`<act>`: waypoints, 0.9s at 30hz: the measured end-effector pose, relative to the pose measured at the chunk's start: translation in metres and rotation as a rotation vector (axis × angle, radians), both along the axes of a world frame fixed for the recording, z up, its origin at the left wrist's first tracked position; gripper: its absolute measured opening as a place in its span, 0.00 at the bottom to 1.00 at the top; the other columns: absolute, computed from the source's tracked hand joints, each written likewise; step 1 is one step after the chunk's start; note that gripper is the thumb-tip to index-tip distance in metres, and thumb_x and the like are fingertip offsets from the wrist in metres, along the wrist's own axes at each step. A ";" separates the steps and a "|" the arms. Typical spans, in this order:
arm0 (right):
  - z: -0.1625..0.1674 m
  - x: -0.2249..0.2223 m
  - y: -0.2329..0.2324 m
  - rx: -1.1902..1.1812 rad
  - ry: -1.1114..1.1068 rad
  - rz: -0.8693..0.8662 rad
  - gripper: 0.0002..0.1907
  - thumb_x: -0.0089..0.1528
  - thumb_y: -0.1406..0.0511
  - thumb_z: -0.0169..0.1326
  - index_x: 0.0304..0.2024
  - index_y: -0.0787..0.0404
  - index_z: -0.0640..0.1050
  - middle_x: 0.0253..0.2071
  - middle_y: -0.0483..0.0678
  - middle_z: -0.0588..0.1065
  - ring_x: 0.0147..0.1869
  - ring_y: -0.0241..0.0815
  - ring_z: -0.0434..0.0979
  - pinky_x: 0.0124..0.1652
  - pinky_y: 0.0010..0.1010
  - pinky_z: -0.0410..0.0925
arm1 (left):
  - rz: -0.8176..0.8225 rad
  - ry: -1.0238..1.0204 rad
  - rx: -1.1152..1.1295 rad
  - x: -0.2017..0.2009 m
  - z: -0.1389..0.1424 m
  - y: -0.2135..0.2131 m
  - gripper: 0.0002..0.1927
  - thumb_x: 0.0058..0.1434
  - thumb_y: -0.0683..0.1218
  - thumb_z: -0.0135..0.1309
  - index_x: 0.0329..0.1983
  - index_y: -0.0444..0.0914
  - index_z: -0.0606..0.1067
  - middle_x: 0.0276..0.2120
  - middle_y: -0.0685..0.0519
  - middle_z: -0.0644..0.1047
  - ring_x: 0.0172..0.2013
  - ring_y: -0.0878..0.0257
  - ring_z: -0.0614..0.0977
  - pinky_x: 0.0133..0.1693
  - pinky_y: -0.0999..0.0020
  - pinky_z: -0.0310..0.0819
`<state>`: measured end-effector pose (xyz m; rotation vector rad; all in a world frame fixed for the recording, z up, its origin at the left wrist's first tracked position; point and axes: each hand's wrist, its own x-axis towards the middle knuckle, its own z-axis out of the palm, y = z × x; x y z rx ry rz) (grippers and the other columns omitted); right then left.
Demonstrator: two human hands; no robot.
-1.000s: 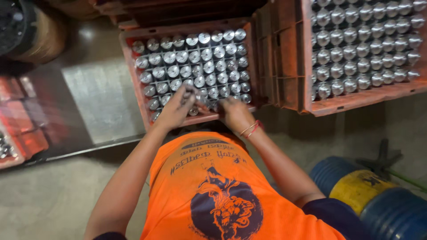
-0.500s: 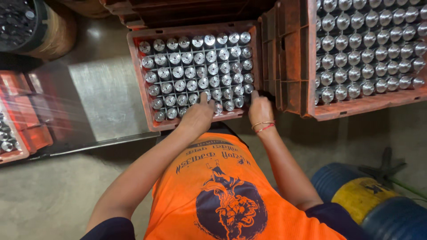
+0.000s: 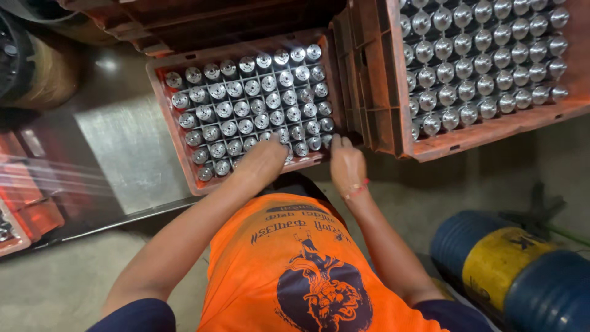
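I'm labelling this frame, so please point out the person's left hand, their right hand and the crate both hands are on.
left hand (image 3: 263, 161), head view, back of the hand
right hand (image 3: 347, 163), head view, back of the hand
crate (image 3: 161, 120), head view, left rim

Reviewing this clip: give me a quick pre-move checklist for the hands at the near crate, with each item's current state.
1. Left hand on near edge of the orange crate: ok.
2. Right hand at the crate's near right corner: ok.
3. Grip closed on the rim: cannot tell.
4. Metal cans upright in their cells: ok.
5. Clearance to the second crate on the right: not ok, nearly touching.
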<state>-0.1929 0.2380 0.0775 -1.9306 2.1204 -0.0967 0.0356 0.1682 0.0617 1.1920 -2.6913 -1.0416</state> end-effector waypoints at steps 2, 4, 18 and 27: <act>0.041 0.004 0.018 0.014 -0.014 -0.061 0.13 0.64 0.69 0.51 0.51 0.67 0.76 0.42 0.63 0.77 0.38 0.67 0.79 0.34 0.51 0.71 | -0.010 -0.001 -0.007 0.007 -0.004 0.006 0.06 0.56 0.37 0.53 0.34 0.31 0.80 0.41 0.32 0.77 0.38 0.39 0.83 0.41 0.49 0.79; 0.077 0.000 0.035 -0.126 -0.241 -0.074 0.12 0.66 0.67 0.51 0.51 0.65 0.76 0.45 0.59 0.77 0.44 0.63 0.80 0.41 0.46 0.73 | -0.002 -0.086 0.056 0.012 -0.004 0.009 0.05 0.55 0.37 0.54 0.31 0.32 0.80 0.38 0.35 0.77 0.37 0.38 0.83 0.40 0.48 0.79; 0.011 -0.028 0.083 0.174 -1.838 -0.703 0.22 0.80 0.53 0.41 0.58 0.66 0.73 0.36 0.53 0.76 0.31 0.47 0.75 0.26 0.30 0.67 | -0.257 0.110 -0.063 0.027 0.019 -0.015 0.15 0.56 0.41 0.53 0.47 0.39 0.79 0.46 0.42 0.76 0.49 0.44 0.76 0.49 0.51 0.73; 0.033 -0.001 0.048 -0.111 -0.471 -0.121 0.22 0.66 0.61 0.55 0.59 0.63 0.67 0.38 0.64 0.77 0.38 0.69 0.79 0.33 0.51 0.72 | 0.054 0.162 -0.248 -0.065 0.018 -0.032 0.14 0.62 0.42 0.52 0.50 0.41 0.80 0.53 0.44 0.72 0.57 0.51 0.70 0.55 0.53 0.65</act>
